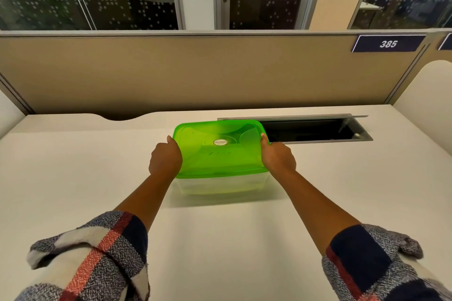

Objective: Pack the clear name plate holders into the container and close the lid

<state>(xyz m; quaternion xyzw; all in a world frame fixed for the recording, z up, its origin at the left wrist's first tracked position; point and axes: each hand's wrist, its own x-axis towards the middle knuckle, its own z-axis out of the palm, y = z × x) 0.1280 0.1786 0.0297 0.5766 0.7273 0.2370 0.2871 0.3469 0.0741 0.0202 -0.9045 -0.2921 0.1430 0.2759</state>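
A clear plastic container [220, 184] stands on the white desk [73, 166], with a translucent green lid [220, 151] lying on top of it. My left hand [165, 160] grips the lid's left edge, thumb up on the rim. My right hand [277, 157] grips the right edge the same way. A round sticker sits in the middle of the lid. No name plate holders can be made out through the lid or the container wall.
Just behind and to the right of the container, a cable tray [318, 131] is sunk into the desk with its metal flap open. A tan partition [195, 68] with a "385" sign [388, 43] closes the far edge.
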